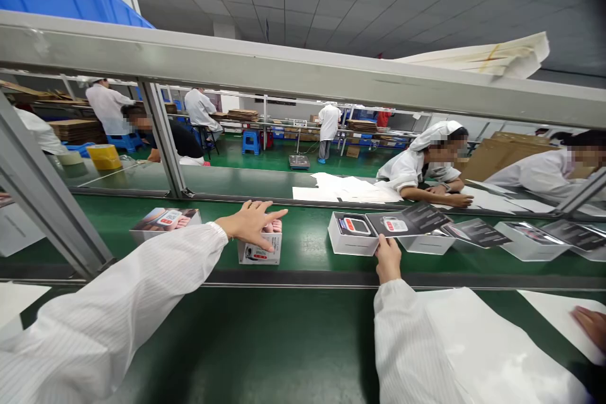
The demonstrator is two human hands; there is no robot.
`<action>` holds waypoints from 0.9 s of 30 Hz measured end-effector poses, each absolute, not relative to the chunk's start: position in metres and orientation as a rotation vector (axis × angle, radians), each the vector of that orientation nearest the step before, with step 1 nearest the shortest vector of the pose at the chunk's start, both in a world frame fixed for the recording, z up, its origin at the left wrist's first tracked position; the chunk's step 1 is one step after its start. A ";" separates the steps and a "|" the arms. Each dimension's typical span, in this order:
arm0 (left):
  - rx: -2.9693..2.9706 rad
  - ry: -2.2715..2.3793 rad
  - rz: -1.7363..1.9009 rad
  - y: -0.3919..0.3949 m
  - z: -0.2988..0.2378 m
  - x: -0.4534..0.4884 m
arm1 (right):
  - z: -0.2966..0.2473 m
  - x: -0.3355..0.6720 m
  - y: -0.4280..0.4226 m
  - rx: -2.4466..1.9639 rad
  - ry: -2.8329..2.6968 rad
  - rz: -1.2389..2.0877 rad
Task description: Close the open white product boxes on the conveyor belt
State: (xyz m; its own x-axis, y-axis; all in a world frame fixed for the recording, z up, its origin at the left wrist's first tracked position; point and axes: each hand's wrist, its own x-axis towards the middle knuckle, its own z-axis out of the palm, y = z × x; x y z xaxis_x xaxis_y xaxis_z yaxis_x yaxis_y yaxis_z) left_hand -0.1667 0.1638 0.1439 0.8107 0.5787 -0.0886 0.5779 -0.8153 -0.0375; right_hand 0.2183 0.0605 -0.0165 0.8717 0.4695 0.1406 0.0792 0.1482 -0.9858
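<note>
My left hand (250, 222) rests on top of a small closed product box (260, 249) on the green conveyor belt (303, 243), fingers spread over it. My right hand (388, 258) reaches to an open white box (353, 233) with a device inside and touches the edge of its dark printed lid (407, 221); the fingers are partly hidden behind the hand. Another closed box (165, 222) lies to the left on the belt.
Several more open boxes (525, 240) follow along the belt at right. A grey metal frame (303, 76) crosses overhead with a slanted post (42, 202) at left. Workers in white coats sit across the line. White sheets (473, 341) lie near me; another person's hand (591, 325) shows at right.
</note>
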 end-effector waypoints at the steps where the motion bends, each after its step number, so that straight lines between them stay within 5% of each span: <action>1: -2.983 -0.912 0.072 0.158 0.145 -0.163 | -0.017 0.214 0.059 -1.439 -0.501 0.265; 9: -2.945 -0.668 -0.782 0.117 0.112 -0.085 | -0.014 0.177 0.037 -1.801 -1.091 0.080; 19: -3.229 -1.004 -0.676 0.133 0.021 -0.028 | -0.012 0.161 0.047 -1.648 -0.965 0.434; 27: -3.058 -0.557 -0.488 0.135 0.103 -0.063 | -0.008 0.135 0.081 -1.275 -0.692 0.826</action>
State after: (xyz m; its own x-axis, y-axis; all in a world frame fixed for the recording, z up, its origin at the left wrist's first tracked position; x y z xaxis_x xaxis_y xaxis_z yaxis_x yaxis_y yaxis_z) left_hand -0.0635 0.1348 0.1034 0.8892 0.3449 0.3006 0.3435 -0.9373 0.0594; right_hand 0.1354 0.0808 -0.0080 0.5421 0.8403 -0.0027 -0.1447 0.0902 -0.9853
